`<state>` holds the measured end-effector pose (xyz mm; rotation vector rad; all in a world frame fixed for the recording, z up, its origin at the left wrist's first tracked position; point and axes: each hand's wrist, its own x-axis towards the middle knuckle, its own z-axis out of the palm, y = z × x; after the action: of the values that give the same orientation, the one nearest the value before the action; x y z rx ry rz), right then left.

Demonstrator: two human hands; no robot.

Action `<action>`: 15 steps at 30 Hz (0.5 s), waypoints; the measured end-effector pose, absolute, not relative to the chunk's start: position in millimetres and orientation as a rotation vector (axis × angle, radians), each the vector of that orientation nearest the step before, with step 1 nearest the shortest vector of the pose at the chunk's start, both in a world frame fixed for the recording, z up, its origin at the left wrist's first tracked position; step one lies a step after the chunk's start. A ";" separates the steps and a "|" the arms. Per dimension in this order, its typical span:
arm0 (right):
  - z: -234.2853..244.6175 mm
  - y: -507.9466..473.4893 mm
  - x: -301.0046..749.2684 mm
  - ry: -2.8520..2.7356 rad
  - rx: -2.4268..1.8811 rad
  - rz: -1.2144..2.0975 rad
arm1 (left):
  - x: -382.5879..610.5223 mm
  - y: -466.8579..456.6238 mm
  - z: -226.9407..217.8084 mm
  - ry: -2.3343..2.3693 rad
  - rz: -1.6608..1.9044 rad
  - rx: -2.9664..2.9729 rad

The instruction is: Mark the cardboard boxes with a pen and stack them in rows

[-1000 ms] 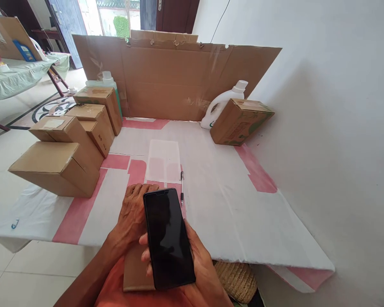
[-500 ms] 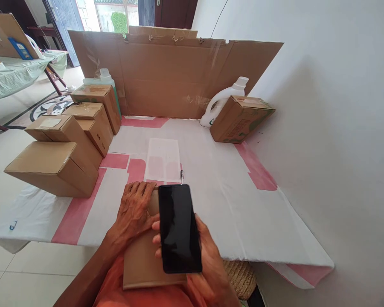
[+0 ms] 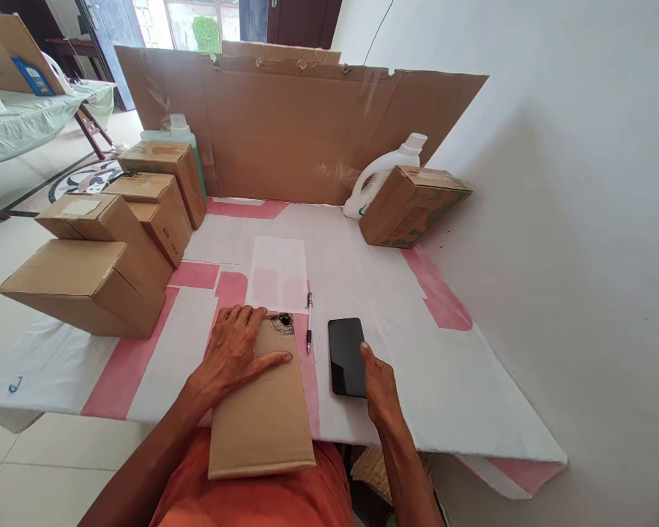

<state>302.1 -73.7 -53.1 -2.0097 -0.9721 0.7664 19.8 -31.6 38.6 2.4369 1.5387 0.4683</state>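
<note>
My left hand (image 3: 233,348) rests across the upper left of a flat brown cardboard piece (image 3: 263,432), its fingers curled at the far edge and its thumb stretched over the surface. A dark scribble of rings marks the cardboard's top right corner. The cardboard's near end reaches past the table edge over my lap. To the right, my right hand (image 3: 381,380) grips a black smartphone (image 3: 347,359) by its right edge, thumb on top and other fingers mostly hidden. The phone is low at the tabletop, screen up. Between phone and cardboard lies a pen (image 3: 309,322).
A pale sheet (image 3: 277,271) lies on the white and pink table cover (image 3: 417,366) beyond the cardboard. Several cartons (image 3: 88,278) line the left side. Back right, a carton (image 3: 411,208) leans by a white jug (image 3: 376,176). A tall cardboard panel (image 3: 285,132) stands behind; a wall (image 3: 582,219) is right.
My right hand has moved the phone rightward, from over the cardboard down to the table beside it. The scribble and the whole pen now show. My left hand stays on the cardboard.
</note>
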 end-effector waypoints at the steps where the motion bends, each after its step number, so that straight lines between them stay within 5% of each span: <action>1: -55.0 -74.6 301.8 -0.992 -2.027 0.741 | 20.0 -30.1 38.0 1.534 0.460 2.428; 7: -57.8 -75.9 308.3 -1.203 -2.101 0.597 | 16.8 -22.7 36.3 1.486 0.465 2.386; 15: -60.2 -83.9 313.3 -1.366 -2.169 0.433 | -26.5 -26.4 22.9 1.532 1.061 2.036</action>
<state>313.3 -83.9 -60.2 -2.1693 -1.3664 0.4333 -26.5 -26.4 22.9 2.0358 1.5316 1.0612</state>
